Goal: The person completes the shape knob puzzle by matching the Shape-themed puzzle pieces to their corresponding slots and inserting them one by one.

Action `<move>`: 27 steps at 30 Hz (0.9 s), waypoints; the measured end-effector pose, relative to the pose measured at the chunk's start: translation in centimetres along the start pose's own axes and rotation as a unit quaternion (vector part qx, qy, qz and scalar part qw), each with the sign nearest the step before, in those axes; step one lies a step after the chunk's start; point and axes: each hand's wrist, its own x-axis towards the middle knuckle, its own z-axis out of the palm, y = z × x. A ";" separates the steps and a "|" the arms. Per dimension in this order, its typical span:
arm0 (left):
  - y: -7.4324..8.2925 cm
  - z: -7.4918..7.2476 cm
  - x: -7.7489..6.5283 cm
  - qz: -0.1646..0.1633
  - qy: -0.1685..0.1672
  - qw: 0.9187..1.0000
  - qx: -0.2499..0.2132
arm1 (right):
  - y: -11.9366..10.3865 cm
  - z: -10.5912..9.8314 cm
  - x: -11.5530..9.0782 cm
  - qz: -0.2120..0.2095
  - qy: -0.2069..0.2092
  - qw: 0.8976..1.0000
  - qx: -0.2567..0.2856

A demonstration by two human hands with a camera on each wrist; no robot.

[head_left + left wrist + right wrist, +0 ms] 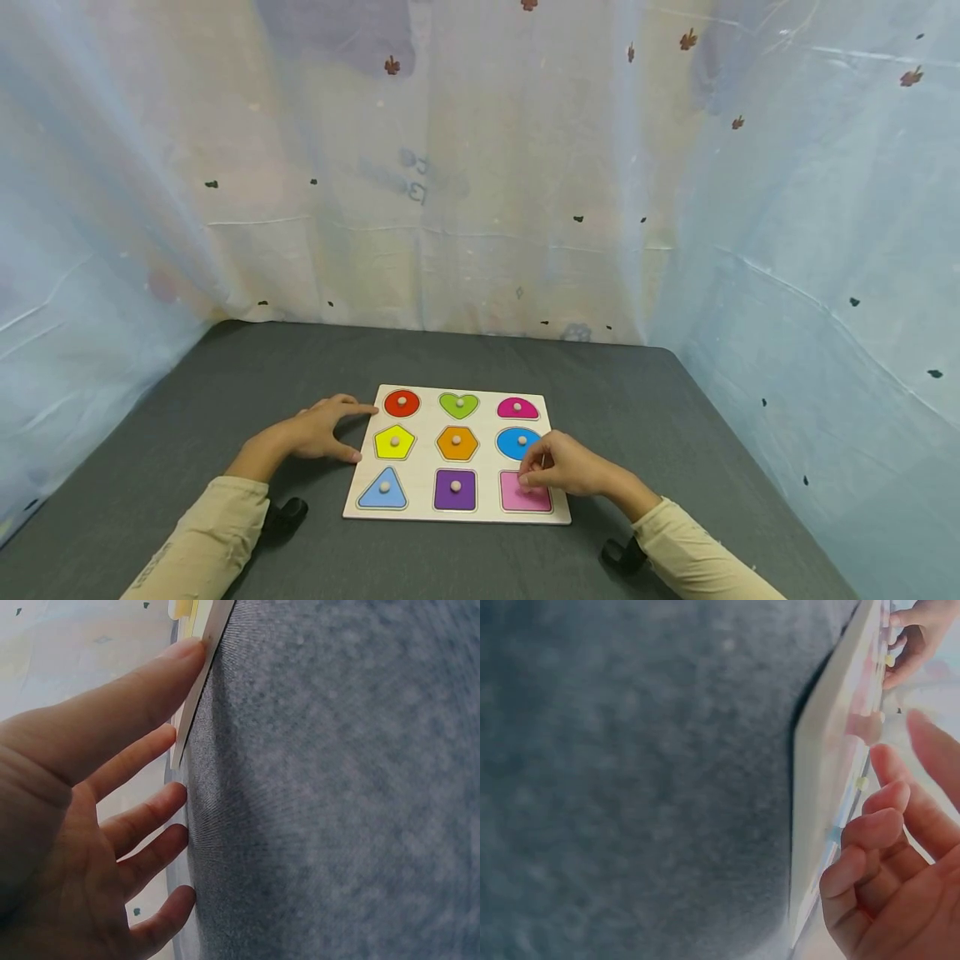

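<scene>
A wooden knob puzzle board lies flat on the table, with several coloured shapes in its recesses. Along its left edge, my left hand rests with thumb and index finger touching the rim and the other fingers spread. My right hand hovers over the pink square, hiding its knob. Thumb and index finger stand apart in the right wrist view, the other fingers loosely bent. Beside that hand is the blue oval; the purple square lies to its left.
A dark grey cloth covers the table. Pale patterned curtains hang behind it and at both sides. The red circle, green heart, yellow pentagon and light blue triangle sit farther from the right hand.
</scene>
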 end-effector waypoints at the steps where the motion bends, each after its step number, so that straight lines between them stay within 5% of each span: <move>1: 0.0 0.0 0.0 0.000 0.000 1.000 0.001 | 0.0 0.0 0.0 -0.001 0.004 1.000 -0.002; 27: -0.5 -0.1 -0.5 0.008 0.007 0.999 -0.032 | -2.0 -1.8 2.7 -0.040 0.072 0.996 0.025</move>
